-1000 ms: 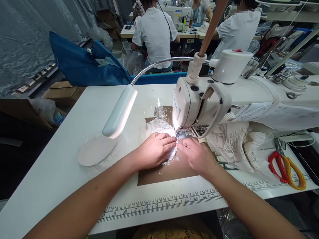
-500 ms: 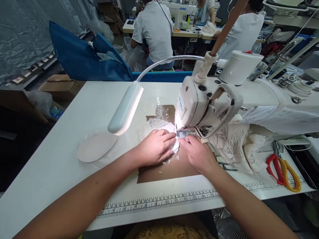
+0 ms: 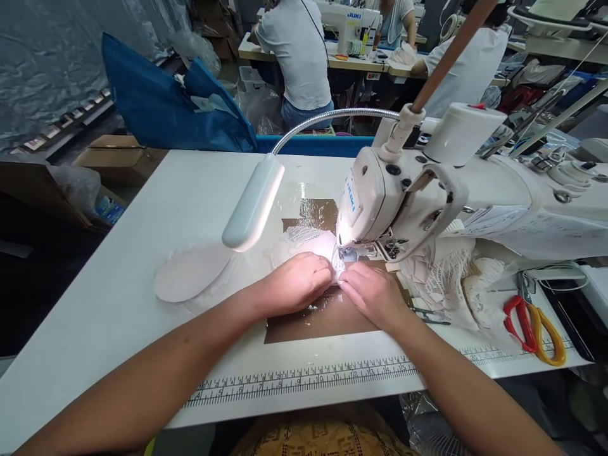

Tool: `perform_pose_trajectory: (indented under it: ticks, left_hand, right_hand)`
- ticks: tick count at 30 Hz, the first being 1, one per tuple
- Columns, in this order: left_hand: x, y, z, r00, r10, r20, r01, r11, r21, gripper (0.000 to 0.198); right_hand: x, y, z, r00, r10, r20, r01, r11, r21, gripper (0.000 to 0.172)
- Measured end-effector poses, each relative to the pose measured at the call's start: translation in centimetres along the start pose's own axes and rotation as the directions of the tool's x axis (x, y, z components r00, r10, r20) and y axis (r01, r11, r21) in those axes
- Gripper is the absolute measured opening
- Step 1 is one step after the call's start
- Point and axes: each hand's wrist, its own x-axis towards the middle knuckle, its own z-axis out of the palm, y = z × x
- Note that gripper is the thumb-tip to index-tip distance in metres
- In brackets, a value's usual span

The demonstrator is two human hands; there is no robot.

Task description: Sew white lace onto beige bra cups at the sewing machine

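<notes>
A white sewing machine [image 3: 380,196] stands on a white table [image 3: 142,253]. Under its needle lies a white lace piece [image 3: 299,242] on a brown mat [image 3: 323,320]. My left hand [image 3: 297,282] is curled over the lace's near edge, fingers pinched on it just left of the presser foot. My right hand [image 3: 373,292] lies right beside it, fingertips pressed on the same lace edge in front of the needle. The two hands nearly touch.
A gooseneck lamp [image 3: 254,202] hangs over the table's left. A white oval pad [image 3: 190,272] lies at left. Lace pieces [image 3: 451,278] and red-and-yellow scissors [image 3: 534,326] sit at right. A ruler strip [image 3: 304,377] runs along the front edge. Other people sew behind.
Both hands have drawn closer together at the needle, the left fingers curling tighter on the lace. The view has shifted slightly.
</notes>
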Motion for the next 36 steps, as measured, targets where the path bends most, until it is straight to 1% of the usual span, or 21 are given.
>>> perform_pose_trajectory:
  ticks: [3, 5, 8, 10, 12, 15, 17, 19, 22, 25, 30, 34, 36]
  left_hand:
    - [-0.3, -0.2, -0.5, 0.997, 0.048, 0.063, -0.052, 0.996, 0.069, 0.019]
    - [-0.4, -0.5, -0.7, 0.997, 0.071, 0.043, -0.077, 0.988, 0.135, 0.019]
    - [-0.5, -0.7, -0.5, 0.997, 0.076, 0.000, -0.074, 0.977, 0.202, 0.026]
    - [-0.4, -0.7, -0.3, 0.996, 0.085, 0.014, -0.087, 0.973, 0.213, 0.029]
    - [-0.4, -0.6, -0.3, 0.995, 0.090, 0.033, -0.095, 0.969, 0.229, 0.030]
    - [-0.4, -0.4, -0.6, 0.995, 0.082, 0.053, -0.093, 0.963, 0.253, 0.028]
    - [-0.4, -0.3, -0.9, 0.994, 0.073, 0.078, -0.089, 0.969, 0.229, 0.025]
    - [-0.3, -0.1, -1.2, 0.992, 0.072, 0.102, -0.089, 0.981, 0.171, 0.024]
    - [0.1, 0.0, -1.1, 0.995, 0.042, 0.092, -0.054, 0.991, 0.125, 0.031]
    - [0.6, 0.0, -0.6, 0.998, -0.002, 0.065, -0.009, 0.986, 0.165, 0.034]
    - [0.7, -0.3, 0.0, 0.998, 0.014, 0.059, -0.025, 0.984, 0.178, 0.034]
    - [0.6, -0.7, 0.1, 0.999, -0.003, 0.045, -0.006, 0.982, 0.188, 0.034]
    - [0.6, -0.9, 0.2, 0.999, -0.014, 0.037, 0.006, 0.981, 0.195, 0.034]
  right_hand:
    - [-0.1, 0.1, 0.2, 0.999, -0.022, -0.037, 0.023, 0.999, 0.031, 0.030]
    - [-0.4, 0.2, 0.2, 0.998, -0.036, -0.044, 0.039, 0.998, 0.057, 0.028]
    - [-1.0, 0.4, -0.2, 0.995, -0.097, 0.004, 0.096, 0.993, 0.067, 0.023]
    - [-1.4, 0.6, -0.4, 0.991, -0.125, 0.050, 0.121, 0.990, 0.074, 0.022]
    - [-1.6, 0.7, -0.6, 0.992, -0.108, 0.071, 0.101, 0.991, 0.087, 0.024]
    - [-1.5, 0.7, -0.7, 0.998, -0.025, 0.065, 0.020, 0.996, 0.084, 0.029]
    - [-1.3, 0.6, -0.6, 0.997, 0.013, 0.075, -0.017, 0.998, 0.053, 0.032]
    - [-1.1, 0.6, -0.5, 0.996, 0.014, 0.093, -0.016, 1.000, 0.019, 0.034]
    - [-1.1, 0.4, -0.4, 0.994, -0.004, 0.105, 0.004, 1.000, 0.003, 0.034]
    - [-1.1, 0.3, -0.5, 0.994, 0.001, 0.112, -0.002, 1.000, 0.005, 0.034]
    - [-1.1, 0.2, -0.4, 0.992, 0.005, 0.124, -0.005, 1.000, -0.005, 0.034]
    - [-0.6, 0.1, -0.3, 0.993, 0.025, 0.119, -0.019, 0.998, -0.055, 0.034]
    - [-0.3, 0.0, -0.3, 0.990, 0.052, 0.129, -0.042, 0.996, -0.084, 0.036]
